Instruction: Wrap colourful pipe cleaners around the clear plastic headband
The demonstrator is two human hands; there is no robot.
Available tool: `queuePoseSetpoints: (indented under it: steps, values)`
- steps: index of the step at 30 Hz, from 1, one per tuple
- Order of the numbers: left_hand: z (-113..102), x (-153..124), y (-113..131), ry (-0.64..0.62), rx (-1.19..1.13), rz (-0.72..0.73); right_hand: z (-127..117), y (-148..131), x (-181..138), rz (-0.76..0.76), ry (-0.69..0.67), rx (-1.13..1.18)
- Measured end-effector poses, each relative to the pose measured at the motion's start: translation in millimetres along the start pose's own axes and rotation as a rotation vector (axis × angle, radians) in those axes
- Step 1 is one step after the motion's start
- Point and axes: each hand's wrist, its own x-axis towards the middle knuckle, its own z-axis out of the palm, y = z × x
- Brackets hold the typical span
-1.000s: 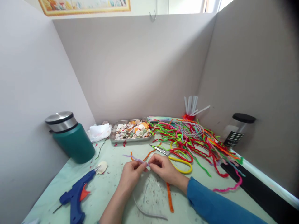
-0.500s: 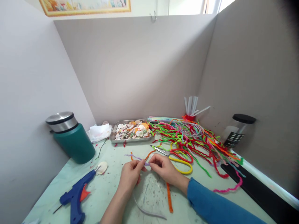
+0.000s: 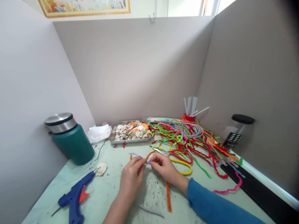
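My left hand and my right hand meet over the middle of the pale green table. Both pinch a thin lilac pipe cleaner between thumb and fingers, its free end sticking out to the left. An orange pipe cleaner lies under my right wrist. Just beyond my right hand lie scissors with red and yellow handles. My right arm wears a blue sleeve.
A blue glue gun lies at front left beside a white shell. A green steel-lidded flask, white tissue, a metal tray of shells, a heap of coloured pipe cleaners, a red cup of glue sticks and a black-lidded jar ring the back.
The pipe cleaner's free end has shortened and shifted right as my fingers work it. My left hand has slid a little forward and right; the loose lilac piece near my arm looks shorter.
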Motion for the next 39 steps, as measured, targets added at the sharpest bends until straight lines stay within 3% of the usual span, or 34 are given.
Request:
queuePoseSetpoints:
  steps: [6,19,23,32,35,39]
  values:
    - [-4,2,8,-0.052,0.064,-0.03,-1,-2,-1,-0.014,-0.007,0.014]
    - [-12,0,12,0.008,-0.001,-0.007,-8,-14,-2,-0.046,-0.084,0.063]
    - [-11,3,9,0.019,-0.147,-0.169,-10,-12,0,-0.051,-0.033,-0.043]
    - [-6,10,9,-0.165,-0.657,-0.716,-7,-6,2,-0.144,-0.053,-0.118]
    - [-5,10,10,-0.19,-0.707,-0.724,-6,-5,3,-0.123,-0.048,-0.117]
    - [0,6,2,-0.194,-0.604,-0.611,-6,-4,3,-0.105,-0.041,-0.132]
